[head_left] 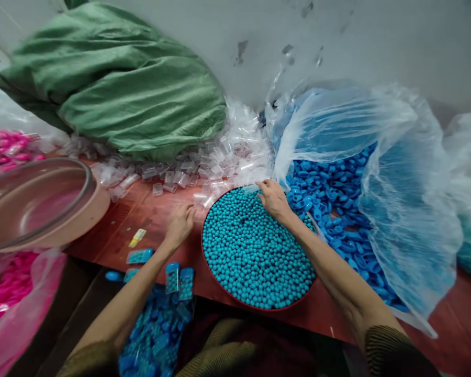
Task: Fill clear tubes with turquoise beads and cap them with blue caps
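A round red-rimmed basin (209, 263) is full of small turquoise balls (259, 251). At its far edge my right hand (273, 199) has its thumb and fingers closed on a small clear plastic box (251, 188), partly hidden by the balls' glare. My left hand (180, 225) hovers over the red table to the left of the basin, near loose clear boxes (206, 200). It is smeared by motion, so its grip does not show. Filled boxes with blue caps (172, 277) lie at the table's front edge, beside my left forearm.
Blue plastic caps (329, 193) spill from a translucent bag (412, 209) on the right. A green sack (141, 89) rests on clear boxes at the back. Pinkish basins (98, 204) stand left, above a bag of pink pieces (11, 288). Filled blue boxes (153, 335) lie below the table.
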A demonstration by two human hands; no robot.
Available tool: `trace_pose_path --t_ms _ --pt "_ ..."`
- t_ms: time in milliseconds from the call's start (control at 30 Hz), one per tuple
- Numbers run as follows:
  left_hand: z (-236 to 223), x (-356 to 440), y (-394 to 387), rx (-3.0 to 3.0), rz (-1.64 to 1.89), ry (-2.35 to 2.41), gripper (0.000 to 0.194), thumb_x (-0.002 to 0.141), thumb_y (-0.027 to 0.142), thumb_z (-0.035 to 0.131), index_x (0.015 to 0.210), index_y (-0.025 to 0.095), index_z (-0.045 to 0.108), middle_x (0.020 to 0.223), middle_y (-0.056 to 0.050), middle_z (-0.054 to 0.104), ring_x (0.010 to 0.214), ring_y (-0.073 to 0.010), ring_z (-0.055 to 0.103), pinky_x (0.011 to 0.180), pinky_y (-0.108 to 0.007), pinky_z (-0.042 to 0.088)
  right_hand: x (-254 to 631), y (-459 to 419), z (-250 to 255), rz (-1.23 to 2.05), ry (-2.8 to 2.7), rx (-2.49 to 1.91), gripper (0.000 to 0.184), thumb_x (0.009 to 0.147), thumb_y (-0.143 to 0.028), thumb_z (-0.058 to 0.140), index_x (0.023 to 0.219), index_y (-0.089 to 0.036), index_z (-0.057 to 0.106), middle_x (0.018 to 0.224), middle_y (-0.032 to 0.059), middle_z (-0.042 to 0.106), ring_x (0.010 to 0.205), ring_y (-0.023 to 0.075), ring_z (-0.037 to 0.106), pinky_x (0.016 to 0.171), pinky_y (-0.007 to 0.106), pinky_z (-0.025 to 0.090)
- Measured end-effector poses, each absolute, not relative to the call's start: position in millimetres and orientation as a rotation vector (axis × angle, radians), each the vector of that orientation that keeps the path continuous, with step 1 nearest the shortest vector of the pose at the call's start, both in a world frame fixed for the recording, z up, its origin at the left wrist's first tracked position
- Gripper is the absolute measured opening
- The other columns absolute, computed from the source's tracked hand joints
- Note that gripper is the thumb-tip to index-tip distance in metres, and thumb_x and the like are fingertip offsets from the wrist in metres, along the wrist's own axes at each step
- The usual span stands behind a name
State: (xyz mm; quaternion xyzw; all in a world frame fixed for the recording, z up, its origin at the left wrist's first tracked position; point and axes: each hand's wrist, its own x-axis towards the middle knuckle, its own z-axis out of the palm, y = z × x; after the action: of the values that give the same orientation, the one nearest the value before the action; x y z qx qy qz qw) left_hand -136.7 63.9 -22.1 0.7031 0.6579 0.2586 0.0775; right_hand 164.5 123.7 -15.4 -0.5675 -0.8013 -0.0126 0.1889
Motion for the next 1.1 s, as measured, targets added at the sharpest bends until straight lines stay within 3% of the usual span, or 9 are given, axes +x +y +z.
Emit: trace_pose_path --t_ms 167,300,467,600,700,900,1100 --pt "-13 -58 106 2.219 0.868 1.621 0.029 0.087 0.024 0.046 0.110 0.015 0.060 0.109 -0.010 0.063 0.105 -0.0210 0.055 0.093 -0.034 0.042 150 143 -5 -0.136 -2.439 -1.771 0.031 0.091 -0.021 0.038 0.106 -0.019 0.065 0.102 0.0138 0.059 0.094 0.0273 0.048 0.074 0.037 0.036" --pt "-15 -25 107 2.124 0.953 1.508 0.035 0.084 0.024 0.053 0.117 0.011 0.055 0.116 -0.013 0.060 0.108 -0.0220 0.054 0.095 -0.036 0.041 144 128 -4 -0.163 -2.470 -1.679 0.031 0.093 -0.024 0.037 0.107 -0.017 0.064 0.101 0.0143 0.060 0.095 0.0280 0.047 0.076 0.038 0.034" --pt "-13 -10 103 1.730 1.096 1.243 0.024 0.077 0.023 0.059 0.100 0.014 0.060 0.089 -0.003 0.065 0.074 -0.0126 0.058 0.072 -0.025 0.047 145 104 3 0.109 -2.389 -1.512 0.026 0.091 -0.028 0.046 0.105 -0.016 0.063 0.098 0.0107 0.063 0.095 0.0245 0.051 0.079 0.033 0.035" --pt "-2 -15 109 1.372 1.067 1.269 0.015 0.077 0.029 0.057 0.083 0.014 0.058 0.062 0.004 0.053 0.050 -0.0075 0.047 0.050 -0.020 0.038 149 91 7 0.409 -2.347 -1.550 0.019 0.088 -0.029 0.052 0.090 -0.015 0.065 0.087 0.0074 0.066 0.083 0.0207 0.055 0.074 0.029 0.038" --pt "10 -32 114 1.231 1.130 1.412 0.016 0.077 0.031 0.056 0.079 0.015 0.055 0.057 0.006 0.047 0.047 -0.0064 0.042 0.046 -0.019 0.034 155 74 4 0.434 -2.303 -1.637 0.015 0.084 -0.029 0.057 0.085 -0.015 0.064 0.086 0.0093 0.066 0.085 0.0225 0.057 0.074 0.031 0.040" --pt "10 -42 89 1.553 0.891 1.380 0.017 0.065 0.026 0.063 0.073 0.016 0.052 0.066 0.004 0.054 0.058 -0.0092 0.050 0.054 -0.021 0.040 162 45 -17 0.882 -1.831 -1.372 0.020 0.082 -0.029 0.052 0.097 -0.018 0.059 0.085 0.0033 0.065 0.078 0.0170 0.060 0.074 0.031 0.047" --pt "-15 -16 60 1.592 0.705 1.221 0.029 0.084 0.038 0.043 0.102 0.016 0.050 0.080 -0.001 0.056 0.069 -0.0132 0.053 0.063 -0.026 0.044 145 28 -36 1.168 -1.423 -1.330 0.039 0.080 -0.032 0.052 0.116 -0.020 0.045 0.077 -0.0019 0.060 0.051 0.0125 0.057 0.052 0.027 0.046"
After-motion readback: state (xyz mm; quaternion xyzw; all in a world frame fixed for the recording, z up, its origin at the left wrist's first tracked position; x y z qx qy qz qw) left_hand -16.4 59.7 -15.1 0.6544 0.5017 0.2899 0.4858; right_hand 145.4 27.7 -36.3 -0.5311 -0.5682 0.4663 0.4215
